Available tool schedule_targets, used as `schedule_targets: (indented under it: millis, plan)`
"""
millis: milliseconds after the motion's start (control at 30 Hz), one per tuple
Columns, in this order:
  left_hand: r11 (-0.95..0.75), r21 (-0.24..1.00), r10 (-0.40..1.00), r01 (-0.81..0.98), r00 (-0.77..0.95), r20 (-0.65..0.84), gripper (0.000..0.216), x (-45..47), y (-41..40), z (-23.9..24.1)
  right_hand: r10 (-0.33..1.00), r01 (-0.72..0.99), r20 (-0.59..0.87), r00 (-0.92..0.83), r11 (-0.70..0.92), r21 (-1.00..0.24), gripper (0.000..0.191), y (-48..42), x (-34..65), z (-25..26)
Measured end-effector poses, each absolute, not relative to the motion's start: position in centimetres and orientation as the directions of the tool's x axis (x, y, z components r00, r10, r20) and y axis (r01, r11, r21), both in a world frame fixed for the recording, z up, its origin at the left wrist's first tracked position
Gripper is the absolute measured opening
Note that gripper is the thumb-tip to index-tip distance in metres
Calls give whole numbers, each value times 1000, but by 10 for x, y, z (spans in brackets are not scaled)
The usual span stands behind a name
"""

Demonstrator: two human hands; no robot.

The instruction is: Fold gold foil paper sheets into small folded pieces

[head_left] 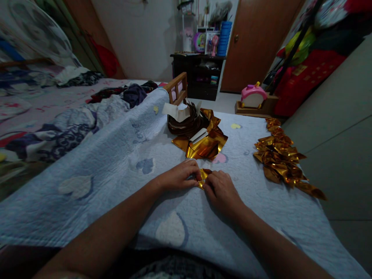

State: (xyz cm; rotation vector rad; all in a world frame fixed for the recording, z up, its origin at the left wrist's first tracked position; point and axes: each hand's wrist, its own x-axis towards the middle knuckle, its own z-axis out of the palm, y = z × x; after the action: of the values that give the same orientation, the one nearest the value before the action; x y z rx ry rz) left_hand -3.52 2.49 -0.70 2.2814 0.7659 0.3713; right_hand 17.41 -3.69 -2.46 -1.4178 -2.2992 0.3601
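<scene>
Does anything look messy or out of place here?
Nothing looks spilled. Beyond the left hand and right hand, the gold sheets lie skewed and splayed, not squared up, by a curled brown stack. Farther left, dark cloth lies bunched untidily beside rumpled bedding.

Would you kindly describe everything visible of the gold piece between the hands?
The gold piece is small, shiny and foil-like, apparently folded. The left hand and right hand hold it from either side, low over the blue quilt, nearer the person than the larger gold sheets. They hide much of it.
</scene>
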Motion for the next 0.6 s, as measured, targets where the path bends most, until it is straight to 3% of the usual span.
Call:
schedule_targets:
  millis: [200,600]
  plan:
    - [-586,707,592,397,805,38,9,-38,27,-7,896,794,196,-399,444,-415,15,-36,173,-24]
    - [-577,711,600,402,799,34,10,-38,27,-4,911,750,205,-358,411,-518,9,-37,173,-28]
